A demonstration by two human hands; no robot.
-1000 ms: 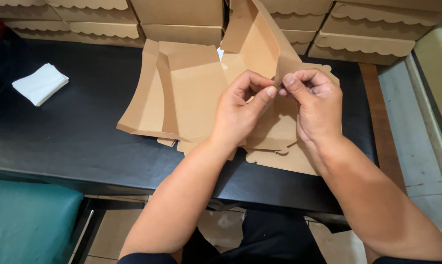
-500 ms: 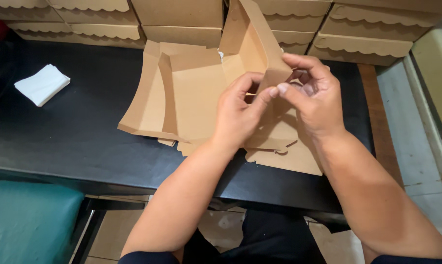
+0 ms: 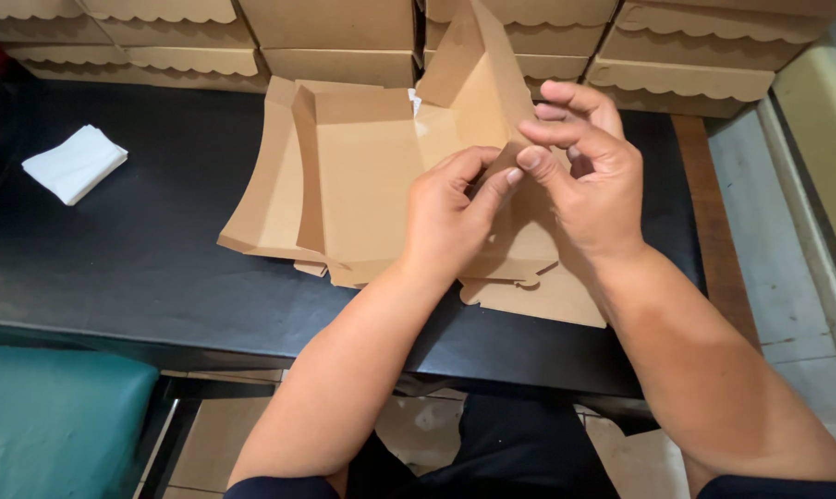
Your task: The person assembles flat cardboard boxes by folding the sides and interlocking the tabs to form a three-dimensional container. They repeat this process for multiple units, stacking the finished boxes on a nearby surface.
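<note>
You're mid-fold: both your left hand [image 3: 450,217] and right hand [image 3: 591,180] pinch the box [image 3: 362,185] flap, probably tucking next.

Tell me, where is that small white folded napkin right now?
The white napkin lies on the black table at the far left of the head view, apart from the half-folded cardboard box and in front of the stacked boxes.

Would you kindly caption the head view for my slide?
Left hand and right hand pinch a raised flap of a half-folded brown cardboard box on a black table.
</note>
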